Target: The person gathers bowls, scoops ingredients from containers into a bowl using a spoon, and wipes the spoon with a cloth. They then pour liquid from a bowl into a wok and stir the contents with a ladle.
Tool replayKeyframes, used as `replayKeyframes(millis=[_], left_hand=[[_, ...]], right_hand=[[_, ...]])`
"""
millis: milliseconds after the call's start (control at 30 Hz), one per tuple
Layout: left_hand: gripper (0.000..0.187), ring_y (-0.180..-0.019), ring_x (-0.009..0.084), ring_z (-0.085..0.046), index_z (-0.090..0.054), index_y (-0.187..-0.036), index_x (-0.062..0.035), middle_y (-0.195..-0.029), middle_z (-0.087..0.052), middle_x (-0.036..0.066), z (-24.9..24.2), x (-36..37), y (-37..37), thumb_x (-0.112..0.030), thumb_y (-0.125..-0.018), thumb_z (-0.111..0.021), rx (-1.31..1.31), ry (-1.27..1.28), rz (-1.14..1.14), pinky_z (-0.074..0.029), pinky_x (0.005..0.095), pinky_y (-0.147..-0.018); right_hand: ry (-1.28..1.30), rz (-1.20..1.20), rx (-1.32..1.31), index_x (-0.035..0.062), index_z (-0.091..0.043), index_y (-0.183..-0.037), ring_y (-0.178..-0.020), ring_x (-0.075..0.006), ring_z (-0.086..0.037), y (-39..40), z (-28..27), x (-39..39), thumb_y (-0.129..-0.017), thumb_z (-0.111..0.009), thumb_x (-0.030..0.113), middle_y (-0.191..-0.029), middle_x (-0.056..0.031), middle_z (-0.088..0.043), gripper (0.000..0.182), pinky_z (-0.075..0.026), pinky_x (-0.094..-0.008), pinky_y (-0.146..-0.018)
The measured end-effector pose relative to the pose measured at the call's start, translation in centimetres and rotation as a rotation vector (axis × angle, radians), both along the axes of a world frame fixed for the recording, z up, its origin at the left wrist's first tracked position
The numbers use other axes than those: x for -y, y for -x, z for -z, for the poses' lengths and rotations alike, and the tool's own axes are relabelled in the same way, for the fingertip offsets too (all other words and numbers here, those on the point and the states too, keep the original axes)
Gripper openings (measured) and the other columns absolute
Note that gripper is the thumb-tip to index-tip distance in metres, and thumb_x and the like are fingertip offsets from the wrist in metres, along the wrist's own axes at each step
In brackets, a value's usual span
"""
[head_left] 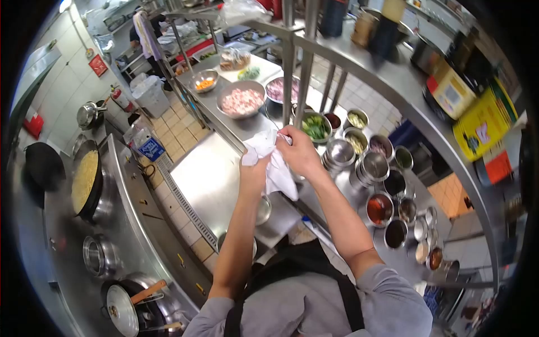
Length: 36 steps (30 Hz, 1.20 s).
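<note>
A white cloth (281, 175) is bunched between my two hands, held out over the steel counter. My left hand (255, 171) grips its left side with the fingers mostly hidden in the folds. On the other side my right hand (298, 149) pinches the upper part, fingers curled round it. One corner of the cloth hangs down below the hands. Just beyond are a large bowl of diced pink meat (242, 100) and a bowl of green leafy vegetables (315, 127). Stacked steel bowls (339, 153) stand to the right of my right hand.
Several sauce and ingredient containers, including one of red sauce (380, 208), crowd the right counter. Steel shelf posts (288, 67) rise ahead. At left, a wok of yellow food (87, 181) and a lidded pan (122, 310) sit on the stove. Another person (147, 35) stands at the back.
</note>
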<state>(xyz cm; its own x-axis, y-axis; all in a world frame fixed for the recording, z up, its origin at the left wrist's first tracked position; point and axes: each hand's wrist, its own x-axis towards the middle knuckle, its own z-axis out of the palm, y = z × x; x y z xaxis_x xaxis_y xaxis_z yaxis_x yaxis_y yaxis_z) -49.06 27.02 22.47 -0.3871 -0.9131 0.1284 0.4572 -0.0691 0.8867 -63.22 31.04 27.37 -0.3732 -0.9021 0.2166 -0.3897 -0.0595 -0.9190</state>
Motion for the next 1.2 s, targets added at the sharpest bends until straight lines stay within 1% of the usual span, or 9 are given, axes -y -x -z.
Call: replayKeyframes(millis=[133,333,433,533,767,967,1000,1100,1200], left_hand=[[0.038,-0.102,0.022,-0.07,-0.059,-0.131,0.0022,-0.117,-0.07,0.01,4.8,-5.1,-1.5,0.0,-0.094,-0.052,0.019,-0.214,0.067,-0.058,0.0338,-0.086],[0.039,-0.107,0.0286,-0.068,-0.059,-0.128,0.0037,-0.12,-0.068,0.014,10.3,-13.8,-1.9,-0.017,-0.095,-0.057,-0.06,-0.575,0.176,-0.055,0.0402,-0.091],[0.053,-0.122,0.0344,-0.06,-0.053,-0.135,0.0059,-0.13,-0.063,0.018,6.9,-17.9,-2.6,-0.029,-0.095,-0.054,-0.531,-0.751,0.453,-0.046,0.0467,-0.106],[0.058,-0.131,0.0352,-0.053,-0.049,-0.139,0.0065,-0.136,-0.059,0.019,9.1,-19.9,-3.3,-0.029,-0.094,-0.051,-0.546,-0.743,0.547,-0.038,0.0482,-0.114],[0.051,-0.13,0.0296,-0.055,-0.048,-0.141,0.0062,-0.139,-0.057,0.016,12.6,-22.2,-1.9,0.003,-0.09,-0.055,-0.25,-0.435,0.657,-0.042,0.0434,-0.112],[0.026,-0.105,0.0207,-0.068,-0.065,-0.124,0.0019,-0.118,-0.07,0.007,16.7,-24.7,3.6,-0.004,-0.099,-0.058,0.214,-0.235,0.553,-0.053,0.0313,-0.09],[0.02,-0.096,0.0275,-0.072,-0.07,-0.113,0.0013,-0.104,-0.075,0.013,17.5,-25.7,4.4,-0.009,-0.098,-0.061,0.374,-0.096,0.437,-0.054,0.0346,-0.083],[0.032,-0.104,0.0351,-0.07,-0.06,-0.127,0.0017,-0.108,-0.072,0.022,18.3,-28.0,4.8,-0.011,-0.098,-0.058,0.839,0.533,0.496,-0.054,0.0421,-0.089],[0.035,-0.106,0.0435,-0.065,-0.059,-0.127,-0.0031,-0.104,-0.07,0.025,17.6,-30.8,4.9,-0.011,-0.093,-0.059,1.013,0.667,0.668,-0.052,0.0482,-0.089]], right_hand=[[0.113,0.237,-0.279,-0.0019,-0.065,-0.105,-0.079,-0.0291,-0.064,-1.1,2.2,-11.0,-0.097,-0.062,0.018,-0.086,-0.0169,-0.064,0.022,-0.05,-0.0388,-0.074],[-0.203,0.135,-0.295,-0.002,-0.065,-0.098,-0.089,-0.0446,-0.063,-4.0,13.8,-22.8,-0.096,-0.059,0.011,-0.089,-0.0241,-0.064,0.014,-0.05,-0.0482,-0.077],[-0.142,0.253,-0.253,-0.0014,-0.066,-0.095,-0.084,-0.044,-0.064,-5.1,16.1,-26.2,-0.094,-0.059,0.008,-0.088,-0.0243,-0.067,0.011,-0.051,-0.0465,-0.074],[-0.191,0.277,-0.097,-0.0018,-0.066,-0.099,-0.084,-0.0415,-0.067,-5.2,16.2,-28.9,-0.096,-0.058,0.008,-0.089,-0.0237,-0.068,0.014,-0.052,-0.0434,-0.076],[-0.248,0.297,0.057,-0.003,-0.066,-0.093,-0.086,-0.0409,-0.068,-3.7,16.1,-32.3,-0.096,-0.057,0.011,-0.089,-0.0248,-0.069,0.017,-0.052,-0.044,-0.076],[-0.3,0.185,-0.122,-0.0025,-0.063,-0.1,-0.089,-0.0465,-0.064,-0.8,15.5,-36.5,-0.095,-0.057,0.011,-0.092,-0.0271,-0.067,0.016,-0.05,-0.0481,-0.076],[-0.361,0.154,-0.093,-0.0024,-0.063,-0.101,-0.089,-0.0472,-0.063,-0.1,14.6,-37.6,-0.095,-0.057,0.011,-0.091,-0.0275,-0.067,0.016,-0.05,-0.0491,-0.076],[-0.44,0.066,-0.103,0.0001,-0.063,-0.1,-0.088,-0.0468,-0.064,3.7,16.6,-41.4,-0.093,-0.06,0.014,-0.089,-0.0256,-0.067,0.016,-0.049,-0.0511,-0.076],[-0.542,-0.131,-0.209,0.0034,-0.065,-0.102,-0.088,-0.0438,-0.066,8.6,16.0,-44.1,-0.093,-0.062,0.016,-0.089,-0.0219,-0.069,0.016,-0.05,-0.0501,-0.074]])
